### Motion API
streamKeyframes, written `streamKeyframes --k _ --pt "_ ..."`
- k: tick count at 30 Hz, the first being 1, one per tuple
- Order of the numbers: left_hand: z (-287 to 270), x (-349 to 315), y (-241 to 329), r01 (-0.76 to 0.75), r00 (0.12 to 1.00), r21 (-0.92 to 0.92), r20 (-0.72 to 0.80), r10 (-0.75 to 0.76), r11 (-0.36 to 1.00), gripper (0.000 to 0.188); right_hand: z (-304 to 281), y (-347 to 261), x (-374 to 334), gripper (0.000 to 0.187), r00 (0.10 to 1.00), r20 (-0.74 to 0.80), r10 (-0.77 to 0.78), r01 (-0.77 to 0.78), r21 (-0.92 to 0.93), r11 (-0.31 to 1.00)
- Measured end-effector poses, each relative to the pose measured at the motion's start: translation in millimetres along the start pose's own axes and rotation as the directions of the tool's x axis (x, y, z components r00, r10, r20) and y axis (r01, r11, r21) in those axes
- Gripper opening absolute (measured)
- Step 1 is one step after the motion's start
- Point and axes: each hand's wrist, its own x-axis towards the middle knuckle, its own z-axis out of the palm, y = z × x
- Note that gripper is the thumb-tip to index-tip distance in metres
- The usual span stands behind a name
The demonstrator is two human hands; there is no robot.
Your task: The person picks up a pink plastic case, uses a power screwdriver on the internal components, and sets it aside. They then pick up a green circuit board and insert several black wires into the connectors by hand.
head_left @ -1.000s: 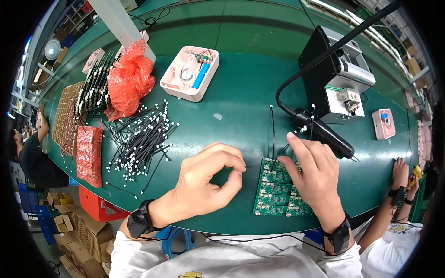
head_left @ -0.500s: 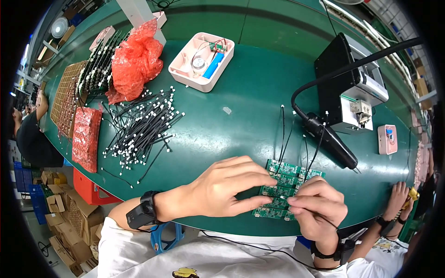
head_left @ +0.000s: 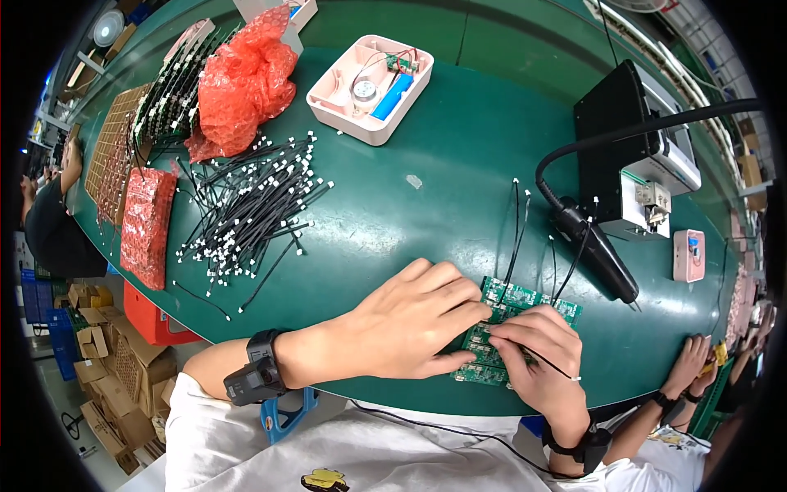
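A green circuit board panel (head_left: 484,374) lies at the near edge of the table, partly covered by both hands. My left hand (head_left: 422,320) rests at the panel's left side, its index fingertip on the board and the thumb spread apart near the left edge. With thumb and fingers pinched together, my right hand (head_left: 541,357) holds a thin black cable (head_left: 537,357) over the panel. The cable's white free end sticks out to the right; its other end is hidden at the fingertips. Several black cables (head_left: 514,254) with white connectors stretch from the panel's far side.
A pile of black cables (head_left: 254,205) lies left, beside red bubble-wrap (head_left: 246,94) and stacked circuit boards (head_left: 168,98). An opened pink case (head_left: 369,90) stands at the back. Right are a soldering-iron-like black tool (head_left: 598,254), a black machine (head_left: 615,131), a small pink case (head_left: 689,255) and another person's hands (head_left: 693,361).
My right hand has shifted left and closer to my left fingertips, with the cable in it. My left fingers have curled more over the panel. The whole view has shifted slightly.
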Motion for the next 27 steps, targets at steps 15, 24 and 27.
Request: streamKeyframes --k 15,24,27 --pt "0.1 -3.5 4.3 0.039 0.996 -0.019 0.082 -0.037 0.999 0.046 -4.5 -9.4 3.8 0.023 0.989 0.143 -0.037 0.079 -0.299 0.951" --pt "-9.2 0.0 10.5 0.07 0.989 0.039 0.129 -0.074 0.997 0.048 -10.0 -9.2 16.7 0.01 0.913 0.277 0.3 -0.256 -0.185 0.949" --pt "-13.7 4.4 15.3 0.065 0.983 0.035 0.167 -0.07 0.997 0.044 -27.8 -9.0 42.1 0.018 0.726 0.454 0.516 -0.467 -0.226 0.855"
